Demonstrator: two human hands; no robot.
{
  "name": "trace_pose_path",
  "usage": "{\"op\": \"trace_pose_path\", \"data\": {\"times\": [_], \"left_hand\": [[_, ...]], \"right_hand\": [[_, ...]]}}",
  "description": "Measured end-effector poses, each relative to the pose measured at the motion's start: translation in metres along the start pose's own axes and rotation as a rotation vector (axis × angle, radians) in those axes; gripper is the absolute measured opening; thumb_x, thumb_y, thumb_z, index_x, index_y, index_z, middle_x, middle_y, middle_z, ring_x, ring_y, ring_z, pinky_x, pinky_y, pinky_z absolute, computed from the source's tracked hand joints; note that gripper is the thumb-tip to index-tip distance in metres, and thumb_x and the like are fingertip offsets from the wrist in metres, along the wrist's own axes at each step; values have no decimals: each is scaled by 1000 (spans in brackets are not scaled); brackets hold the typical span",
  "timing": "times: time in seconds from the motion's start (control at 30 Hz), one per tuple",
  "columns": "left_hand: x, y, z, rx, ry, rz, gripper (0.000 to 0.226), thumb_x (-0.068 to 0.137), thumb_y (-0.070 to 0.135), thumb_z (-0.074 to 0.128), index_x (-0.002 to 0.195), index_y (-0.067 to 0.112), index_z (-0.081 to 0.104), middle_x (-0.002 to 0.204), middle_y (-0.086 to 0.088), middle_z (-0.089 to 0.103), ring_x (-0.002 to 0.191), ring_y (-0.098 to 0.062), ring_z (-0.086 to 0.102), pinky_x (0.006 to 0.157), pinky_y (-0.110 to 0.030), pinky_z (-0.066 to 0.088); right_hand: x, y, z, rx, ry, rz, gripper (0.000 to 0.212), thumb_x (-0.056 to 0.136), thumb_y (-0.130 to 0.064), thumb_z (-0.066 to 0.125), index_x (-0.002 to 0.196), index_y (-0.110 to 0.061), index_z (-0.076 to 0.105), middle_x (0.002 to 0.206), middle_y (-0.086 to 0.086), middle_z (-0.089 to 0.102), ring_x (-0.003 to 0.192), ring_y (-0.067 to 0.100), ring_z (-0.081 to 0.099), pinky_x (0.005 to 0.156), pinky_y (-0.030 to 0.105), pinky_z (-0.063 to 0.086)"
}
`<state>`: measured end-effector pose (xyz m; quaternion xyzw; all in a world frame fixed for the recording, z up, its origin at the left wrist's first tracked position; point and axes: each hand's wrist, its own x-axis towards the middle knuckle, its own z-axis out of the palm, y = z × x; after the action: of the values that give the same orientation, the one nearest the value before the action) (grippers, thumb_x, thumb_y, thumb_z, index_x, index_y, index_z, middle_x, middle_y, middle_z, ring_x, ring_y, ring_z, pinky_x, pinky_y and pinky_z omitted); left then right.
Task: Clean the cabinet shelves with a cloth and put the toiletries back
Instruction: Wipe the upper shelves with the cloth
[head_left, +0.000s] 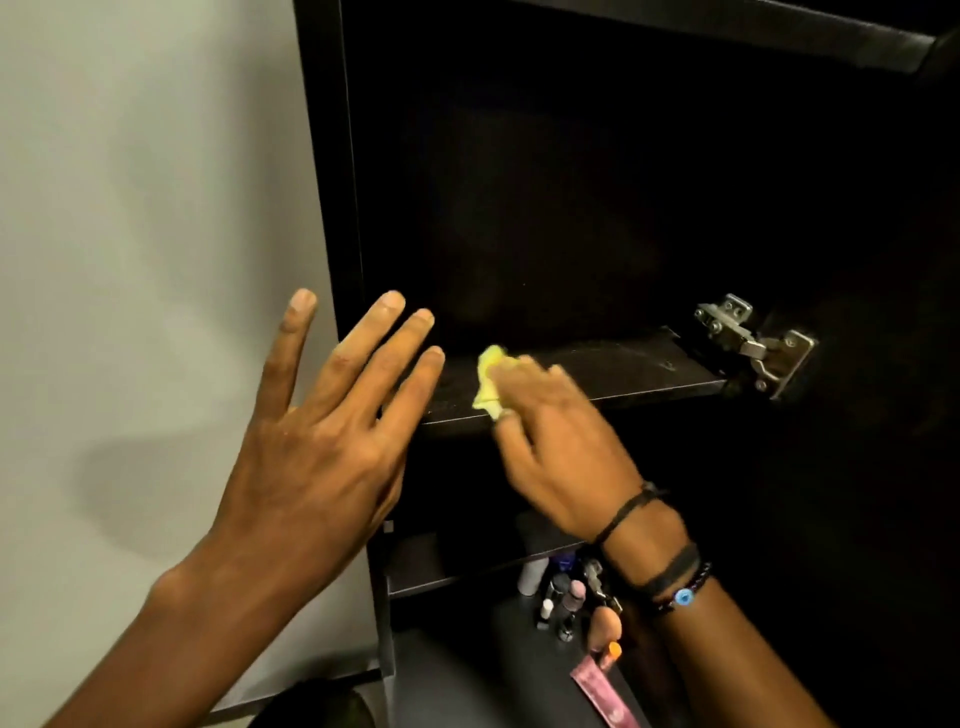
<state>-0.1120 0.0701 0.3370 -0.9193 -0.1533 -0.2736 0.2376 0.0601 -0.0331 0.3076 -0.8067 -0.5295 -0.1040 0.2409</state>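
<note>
1. Left hand (322, 441): raised at 9 o'clock of the cloth, fingers spread and straight, holding nothing. It sits in front of the left edge of the cabinet (571, 182).
2. Right hand (561, 447): on the yellow cloth (488, 379), with the cloth bunched between fingers and thumb and pushed down on the shelf (639, 364). The hand is blurred.
3. The cloth is at the left front part of that shelf, sticking out at 11 o'clock from the fingers.
4. Metal hinge (753, 343): at 3 o'clock, at the shelf's right end.
5. Lower shelf (426, 566): at 6 o'clock, with nothing visible on the part in view.
6. Toiletries (561, 597): small bottles clustered at 6 o'clock on the dark surface below, partly behind the right wrist. A pink tube (605, 696) lies just nearer.
7. Wristbands (670, 577) are on the right wrist.
</note>
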Motion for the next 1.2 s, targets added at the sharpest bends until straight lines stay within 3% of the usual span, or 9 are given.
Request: {"op": "trace_pose_path", "data": {"times": [0.1,0.2,0.3,0.37,0.5,0.77,0.9,1.07,1.2], "left_hand": [[5,-4,-1,-38,3,11,50,90,20,35,137,5,45,148,-14,37,141,-30,25,112,-60,17],[5,-7,0,-69,-1,16,51,90,22,33,137,5,45,146,-13,40,140,-29,28,111,-59,20],[4,-12,4,-80,-1,28,53,88,19,33,137,5,45,146,-14,40,140,-29,27,112,-56,22],[3,-12,8,-90,9,40,53,87,18,33,136,5,46,145,-15,41,141,-30,26,113,-55,22],[-1,-11,14,-129,36,53,50,86,16,37,134,5,48,144,-15,42,140,-29,28,113,-55,23],[-5,-18,11,-262,134,80,44,86,7,40,126,3,57,138,-14,50,134,-28,39,109,-51,32],[-7,-21,9,-297,156,88,41,88,8,38,123,2,60,134,-14,54,133,-28,41,109,-50,34],[-8,-24,11,-292,175,92,40,94,12,33,120,3,62,134,-13,54,133,-26,41,107,-52,36],[-10,-27,16,-273,207,105,39,94,11,33,108,4,69,124,-13,62,131,-27,43,107,-51,36]], "right_hand": [[-3,-57,21,-118,-26,-216,41,87,-27,36,112,-12,64,112,7,66,120,25,49,115,35,24],[-3,-61,19,-93,-11,-235,32,90,-27,41,106,-11,64,104,8,67,110,27,51,109,37,32],[5,-7,-4,-104,75,-52,42,89,-35,32,114,-18,60,99,6,67,98,26,54,89,30,38],[17,55,-19,-201,24,167,50,85,-38,24,115,-19,59,104,13,65,101,32,55,90,37,43],[30,133,-47,-207,-56,483,35,91,-30,32,115,-16,54,107,25,62,105,38,55,88,41,46],[36,-1,5,134,-135,-19,40,95,-15,40,134,-18,46,134,7,53,128,20,44,103,28,35],[47,-54,16,217,-176,-201,29,93,-10,41,117,-8,56,121,11,59,116,25,51,97,36,44],[14,-47,6,213,-147,-240,32,94,-20,36,118,-18,56,125,-4,52,110,14,51,92,33,48],[-3,-1,-18,124,-87,-50,38,93,-25,33,121,-22,60,127,-10,54,115,8,50,93,19,39]]}}
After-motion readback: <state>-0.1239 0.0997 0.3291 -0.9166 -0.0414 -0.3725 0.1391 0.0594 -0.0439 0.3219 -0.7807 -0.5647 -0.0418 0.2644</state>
